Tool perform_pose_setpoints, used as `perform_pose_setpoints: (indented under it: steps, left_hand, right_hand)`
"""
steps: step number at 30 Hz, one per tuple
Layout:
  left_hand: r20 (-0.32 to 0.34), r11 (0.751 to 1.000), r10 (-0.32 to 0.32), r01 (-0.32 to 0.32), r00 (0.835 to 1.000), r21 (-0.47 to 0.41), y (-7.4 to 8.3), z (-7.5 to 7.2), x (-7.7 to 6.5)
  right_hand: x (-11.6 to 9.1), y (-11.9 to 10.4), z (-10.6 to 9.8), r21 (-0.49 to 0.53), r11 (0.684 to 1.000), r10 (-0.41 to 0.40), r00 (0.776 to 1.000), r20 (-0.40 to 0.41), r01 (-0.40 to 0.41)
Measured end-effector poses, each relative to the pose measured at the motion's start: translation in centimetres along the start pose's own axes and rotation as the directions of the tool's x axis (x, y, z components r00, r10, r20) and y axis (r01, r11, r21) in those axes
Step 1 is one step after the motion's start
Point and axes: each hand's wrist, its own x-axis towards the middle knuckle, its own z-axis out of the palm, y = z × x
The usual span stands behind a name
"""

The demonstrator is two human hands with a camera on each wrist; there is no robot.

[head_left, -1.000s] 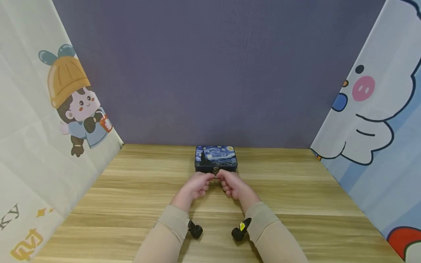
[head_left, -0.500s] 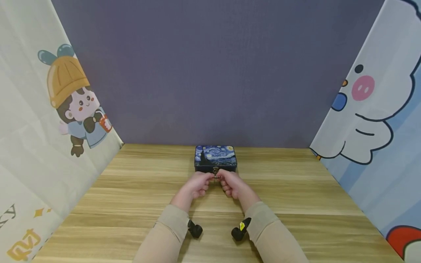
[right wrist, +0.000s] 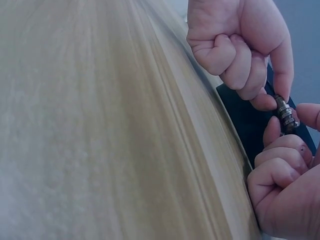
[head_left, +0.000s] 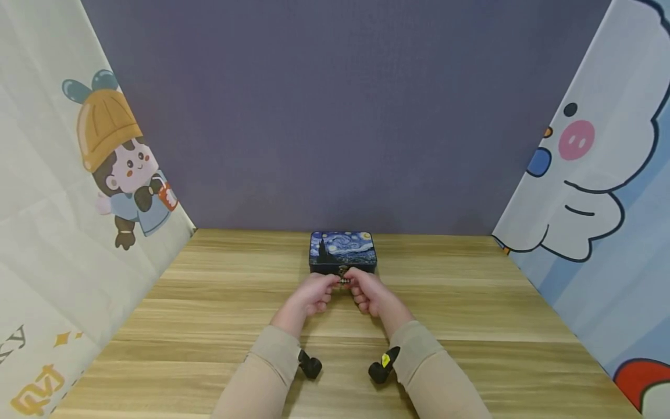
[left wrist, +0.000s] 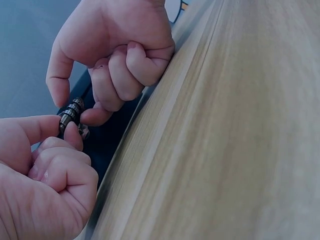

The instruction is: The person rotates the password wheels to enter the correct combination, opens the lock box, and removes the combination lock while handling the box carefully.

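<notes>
A small metal combination padlock (left wrist: 72, 111) with a row of ringed dials sits at the front of a dark tin box (head_left: 342, 249), whose lid bears a blue swirling night-sky picture. Thumb and index finger of my left hand (head_left: 312, 293) pinch one end of the padlock. From the other side, my right hand (head_left: 370, 293) has its thumb and index fingertip around the dials, seen also in the right wrist view on the padlock (right wrist: 286, 116). The remaining fingers of both hands are curled into the palms. A brass clasp (head_left: 342, 269) on the box front is partly hidden behind the fingertips.
The box stands at the back of a wood-grain table (head_left: 209, 326), close to a dark grey-purple panel (head_left: 340, 116). Cartoon-printed cloths hang left (head_left: 42, 174) and right (head_left: 617, 233). Black wrist-camera mounts (head_left: 311, 366) jut from both cuffs.
The right thumb and fingertips have shifted slightly upward at the padlock, and a little more of the dial row shows between the hands. The left hand and the box stay in place.
</notes>
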Motion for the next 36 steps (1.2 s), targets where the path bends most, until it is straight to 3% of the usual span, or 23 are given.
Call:
perform_pose_setpoints:
  steps: [18,36]
  left_hand:
    - [-0.006,1.000,-0.004,0.004,1.000,0.009,0.28,0.16,-0.53]
    - [0.009,1.000,-0.004,0.004,1.000,0.018,0.49,0.19,-0.70]
  right_hand:
    - [-0.38,0.00,-0.51,0.024,1.000,-0.011,0.999,0.037,0.010]
    - [-0.27,0.18,-0.17,-0.005,1.000,-0.020,1.000,-0.001,0.020]
